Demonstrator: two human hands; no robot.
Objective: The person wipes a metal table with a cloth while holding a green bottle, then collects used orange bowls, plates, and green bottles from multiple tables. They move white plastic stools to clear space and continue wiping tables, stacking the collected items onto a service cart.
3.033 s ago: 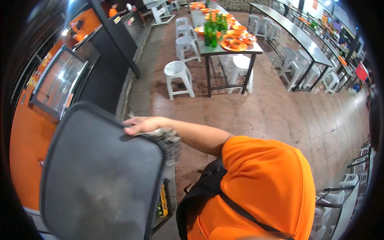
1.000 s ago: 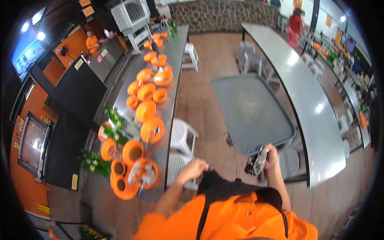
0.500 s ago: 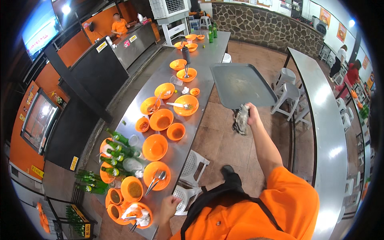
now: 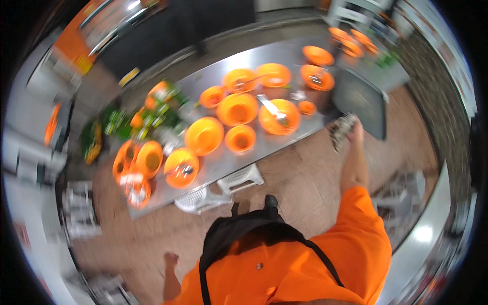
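My right hand (image 4: 357,133) grips the near edge of a dark grey tray (image 4: 362,99) and a crumpled grey-and-white rag (image 4: 341,129) together. Nothing stands on the tray, which overlaps the right part of the long metal table (image 4: 284,141); whether it touches the surface I cannot tell. Down at my left side hangs my left hand (image 4: 172,259), over the floor and apart from the table, its fingers smeared by motion. Closest to the tray are an orange bowl with cutlery (image 4: 317,77) and a small orange bowl (image 4: 307,108).
More used orange bowls (image 4: 204,136) spread across the table. Green bottles (image 4: 165,109) lie bunched at its left part. White stools (image 4: 202,199) sit under the near edge, and others (image 4: 401,195) stand at the right beside a second metal table (image 4: 424,234).
My view has swung round, so the table now runs across it. The tray has come over the table's right part. My left hand has moved away from the table edge. The picture is blurrier.
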